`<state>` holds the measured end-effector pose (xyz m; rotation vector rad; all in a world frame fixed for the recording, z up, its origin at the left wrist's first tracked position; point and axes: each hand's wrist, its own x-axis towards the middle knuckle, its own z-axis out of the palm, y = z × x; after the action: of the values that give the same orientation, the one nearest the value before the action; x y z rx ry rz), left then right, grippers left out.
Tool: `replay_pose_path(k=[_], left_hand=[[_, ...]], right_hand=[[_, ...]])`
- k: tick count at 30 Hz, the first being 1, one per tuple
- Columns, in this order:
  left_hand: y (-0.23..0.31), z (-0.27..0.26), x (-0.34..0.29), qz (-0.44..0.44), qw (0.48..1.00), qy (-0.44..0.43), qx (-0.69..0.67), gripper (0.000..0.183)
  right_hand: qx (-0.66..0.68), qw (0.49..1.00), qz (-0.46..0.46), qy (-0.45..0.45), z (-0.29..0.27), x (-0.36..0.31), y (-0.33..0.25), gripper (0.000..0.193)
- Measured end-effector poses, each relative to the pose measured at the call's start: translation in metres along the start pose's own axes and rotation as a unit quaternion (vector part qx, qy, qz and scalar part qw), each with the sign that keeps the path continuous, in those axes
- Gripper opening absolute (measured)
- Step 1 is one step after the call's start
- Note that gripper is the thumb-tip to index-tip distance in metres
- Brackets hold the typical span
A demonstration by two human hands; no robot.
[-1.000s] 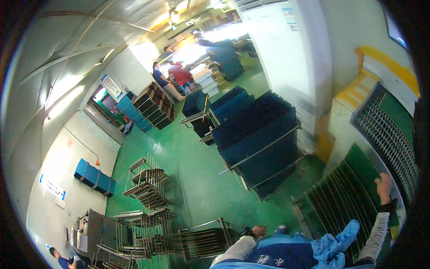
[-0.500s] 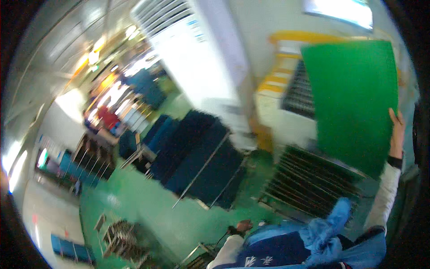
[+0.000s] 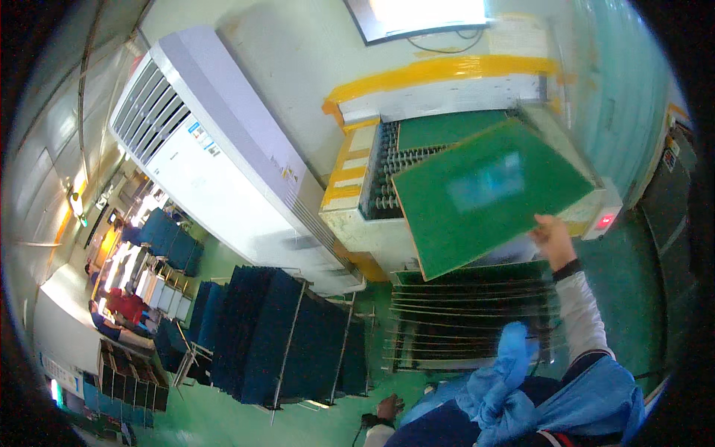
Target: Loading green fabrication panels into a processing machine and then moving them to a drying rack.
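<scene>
My right hand [image 3: 553,240], closed on the near right edge of a flat green board [image 3: 491,197], holds it tilted out in front of me. Light reflects off the board's glossy face. Behind it, a second green board [image 3: 443,129] lies on the black rollers [image 3: 387,167] of a pale machine [image 3: 376,237], which the held board partly covers. Below the held board is a rack [image 3: 417,366] with several thin boards in slots. Low by my body hangs my left hand [image 3: 389,407], small and dark in view, its fingers loosely apart with nothing seen in them.
A tall white air conditioner [image 3: 223,175] stands left of the machine. In front of it is a rack of dark blue panels [image 3: 257,343]. More racks and people [image 3: 126,307] are farther left. A screen [image 3: 417,16] hangs on the wall; a red display [image 3: 605,221] glows at the machine's right.
My view has turned toward the machine. The green board in my right hand has swung from upright to tilted in front of the rollers. My left hand still hangs low.
</scene>
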<state>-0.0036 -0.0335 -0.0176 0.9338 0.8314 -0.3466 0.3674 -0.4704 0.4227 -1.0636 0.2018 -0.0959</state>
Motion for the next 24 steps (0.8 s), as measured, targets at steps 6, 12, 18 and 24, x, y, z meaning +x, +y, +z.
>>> replay_pose_path(k=[6,12,18,24], left_hand=[[0.037,0.049,-0.047,-0.024,0.995,0.074,0.055,0.036],[0.012,0.045,-0.017,0.073,0.910,-0.042,0.407,0.042],[0.162,0.374,-0.163,0.340,0.846,-0.105,0.396,0.041],[0.193,0.448,-0.199,0.466,0.761,-0.115,0.436,0.044]], right_hand=[[-0.082,0.995,-0.053,0.023,-0.021,0.015,0.035,0.014],[-0.205,0.968,-0.108,-0.096,-0.009,0.034,0.074,0.007],[0.208,0.944,0.256,0.008,0.003,0.044,0.085,0.011],[0.151,0.942,0.296,-0.050,-0.010,0.066,0.098,0.020]])
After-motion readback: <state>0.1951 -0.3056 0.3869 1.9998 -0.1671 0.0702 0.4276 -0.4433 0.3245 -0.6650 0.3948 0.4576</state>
